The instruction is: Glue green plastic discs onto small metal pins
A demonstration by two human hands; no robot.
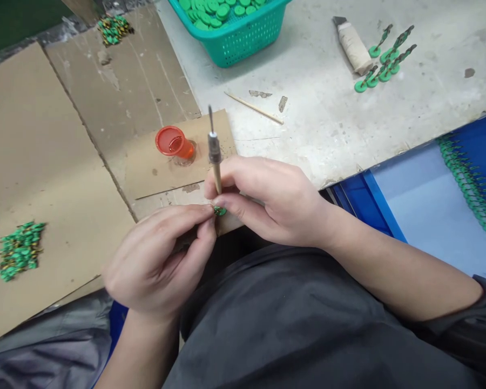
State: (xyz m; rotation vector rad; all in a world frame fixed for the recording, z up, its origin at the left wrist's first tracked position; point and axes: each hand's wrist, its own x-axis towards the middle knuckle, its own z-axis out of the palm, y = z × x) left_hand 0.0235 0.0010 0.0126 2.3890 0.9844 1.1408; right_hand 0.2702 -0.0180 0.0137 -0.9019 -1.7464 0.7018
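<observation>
My right hand [271, 200] is closed around a slim tool [214, 154] with a wooden handle, a dark collar and a thin metal rod pointing up. Between the fingertips of my left hand [162, 254], which is closed, sits a small green piece [219, 210] with dark parts; the fingers hide much of it. Both hands meet at the table's front edge, and the tool's lower end is hidden by my right fingers. Just beyond them a red-rimmed cup [175, 143] of orange-red liquid stands on a cardboard piece [146, 181].
A teal basket [247, 46] holds green discs. A wooden stick [254, 108] and a wrapped blade tool [352, 46] lie on the table. Several green-based pieces [384, 70] stand at right. Piles of small green pieces [20, 251] lie left; a blue tray [413, 189] is at right.
</observation>
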